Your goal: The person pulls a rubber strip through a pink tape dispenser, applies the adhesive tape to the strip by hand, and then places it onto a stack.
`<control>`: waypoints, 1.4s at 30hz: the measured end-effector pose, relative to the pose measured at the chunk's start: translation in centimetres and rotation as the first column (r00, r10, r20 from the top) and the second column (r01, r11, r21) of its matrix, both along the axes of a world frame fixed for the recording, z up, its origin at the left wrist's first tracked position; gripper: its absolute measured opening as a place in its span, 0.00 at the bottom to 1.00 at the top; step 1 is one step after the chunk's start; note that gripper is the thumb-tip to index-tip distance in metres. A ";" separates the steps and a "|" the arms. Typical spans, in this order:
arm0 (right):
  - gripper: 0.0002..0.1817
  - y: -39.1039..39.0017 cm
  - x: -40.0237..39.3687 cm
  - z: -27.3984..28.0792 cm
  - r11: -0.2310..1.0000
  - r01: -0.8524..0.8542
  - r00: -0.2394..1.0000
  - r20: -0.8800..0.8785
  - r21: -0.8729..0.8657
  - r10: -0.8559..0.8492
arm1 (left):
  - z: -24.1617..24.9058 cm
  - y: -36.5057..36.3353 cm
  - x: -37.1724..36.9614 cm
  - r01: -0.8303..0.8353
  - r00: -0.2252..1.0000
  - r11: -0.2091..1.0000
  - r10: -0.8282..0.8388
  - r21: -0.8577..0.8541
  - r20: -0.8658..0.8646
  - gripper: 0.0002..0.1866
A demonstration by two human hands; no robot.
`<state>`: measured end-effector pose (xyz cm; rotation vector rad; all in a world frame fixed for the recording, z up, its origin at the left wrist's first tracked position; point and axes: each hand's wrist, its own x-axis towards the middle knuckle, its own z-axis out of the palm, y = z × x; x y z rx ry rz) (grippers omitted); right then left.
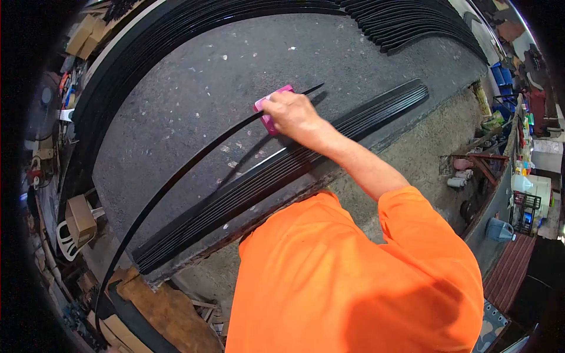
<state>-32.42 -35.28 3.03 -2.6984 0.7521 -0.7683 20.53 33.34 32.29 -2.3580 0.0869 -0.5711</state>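
Note:
My right hand is closed over a flat pink pad with a pale patch on top; its exact kind is hard to tell. A long, thin black strip passes under my fingers at the pad. Its pointed tip sticks out past my hand, and the rest curves down to the lower left, casting a shadow on the dark tabletop. Between my body and the pad lies a bundle of similar black strips, side by side along the near edge. My left hand is not visible.
More curved black strips line the table's far left rim, and another wavy stack lies at the far right. A cardboard box rests on a white chair at left. Blue-grey jug and shelving stand at right.

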 end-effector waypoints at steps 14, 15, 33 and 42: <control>0.04 -10.5 -17.1 -0.6 0.926 0.320 0.871 -0.323 -0.201 -0.371 | -22.0 -17.4 -0.7 0.046 0.894 0.940 -0.190 -0.339 -0.405 0.18; 0.04 -11.2 -18.3 -0.5 0.912 0.343 0.853 -0.332 -0.224 -0.402 | -23.9 -17.1 0.5 0.103 0.884 0.938 -0.239 -0.331 -0.402 0.18; 0.12 -24.7 -49.3 0.6 0.691 0.630 0.504 -0.490 -0.355 -0.711 | -27.4 -40.8 -21.9 0.454 0.632 0.787 -0.615 -0.417 -0.472 0.12; 0.21 -26.2 -69.8 1.6 0.427 0.751 0.113 -0.539 -0.504 -0.835 | -26.7 -52.2 -33.8 0.660 0.381 0.549 -0.833 -0.513 -0.401 0.08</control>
